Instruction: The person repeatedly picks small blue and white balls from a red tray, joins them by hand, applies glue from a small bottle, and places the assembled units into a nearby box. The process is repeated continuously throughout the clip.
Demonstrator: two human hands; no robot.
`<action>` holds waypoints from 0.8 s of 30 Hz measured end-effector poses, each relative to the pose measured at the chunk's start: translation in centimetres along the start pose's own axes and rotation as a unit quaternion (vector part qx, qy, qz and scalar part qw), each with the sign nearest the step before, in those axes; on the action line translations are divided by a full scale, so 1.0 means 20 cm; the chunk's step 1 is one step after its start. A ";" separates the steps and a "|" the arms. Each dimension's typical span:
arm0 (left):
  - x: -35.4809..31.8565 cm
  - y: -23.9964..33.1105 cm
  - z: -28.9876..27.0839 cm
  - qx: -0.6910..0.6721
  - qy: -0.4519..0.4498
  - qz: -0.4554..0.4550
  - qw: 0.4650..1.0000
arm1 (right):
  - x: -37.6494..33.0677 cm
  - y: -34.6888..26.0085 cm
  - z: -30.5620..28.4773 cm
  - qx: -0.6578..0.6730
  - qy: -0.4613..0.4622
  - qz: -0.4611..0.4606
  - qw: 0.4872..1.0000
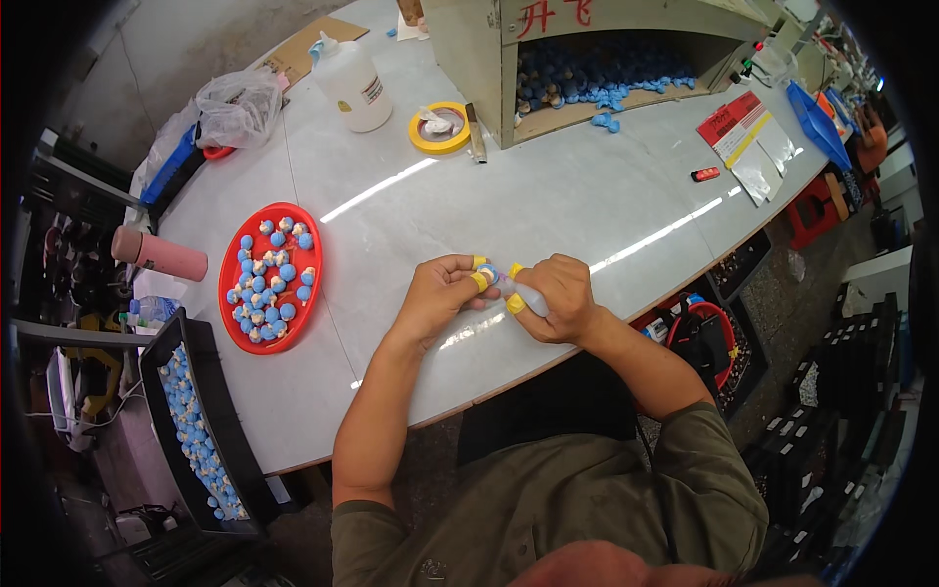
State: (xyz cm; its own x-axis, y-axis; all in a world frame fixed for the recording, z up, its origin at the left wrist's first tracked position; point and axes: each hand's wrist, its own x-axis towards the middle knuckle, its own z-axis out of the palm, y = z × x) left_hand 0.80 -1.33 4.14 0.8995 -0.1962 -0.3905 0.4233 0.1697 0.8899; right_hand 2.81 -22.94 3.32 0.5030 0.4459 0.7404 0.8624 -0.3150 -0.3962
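Observation:
My left hand (436,296) pinches a small blue-and-cream ball-shaped piece (489,272) between thumb and forefinger, over the near part of the table. Close against it, my right hand (562,301) is closed round a small translucent whitish bottle (531,297), its narrow end pointing at the piece. Yellow tape wraps the thumb and fingertips of both hands. To the left, a round red tray (311,311) holds many similar blue-and-cream pieces. A long black bin (235,430) past the table's left edge contains more of them.
A wooden box (474,59) full of blue pieces stands at the back. Near it are a white bottle (354,93), a yellow tape roll (423,142) and a metal strip (476,137). A pink flask (161,254) lies left; a red lighter (704,175) lies right.

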 end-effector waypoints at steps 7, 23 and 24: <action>-0.01 0.01 0.01 0.006 -0.004 -0.009 1.000 | 0.01 0.01 0.02 0.016 0.014 -0.004 1.000; -0.01 0.04 -0.05 -0.100 0.003 -0.032 0.994 | -0.05 0.09 -0.20 0.255 0.115 0.339 0.898; -0.01 0.04 -0.06 -0.108 -0.002 -0.034 0.994 | -0.06 0.13 -0.24 0.259 0.111 0.356 0.891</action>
State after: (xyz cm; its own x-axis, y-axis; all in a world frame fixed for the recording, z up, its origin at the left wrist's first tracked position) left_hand 1.11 0.05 4.72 0.8675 -0.2174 -0.4475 0.4974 0.3593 0.7896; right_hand 4.20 -28.39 3.91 0.9590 0.0932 0.2676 0.2686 0.0022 -0.9633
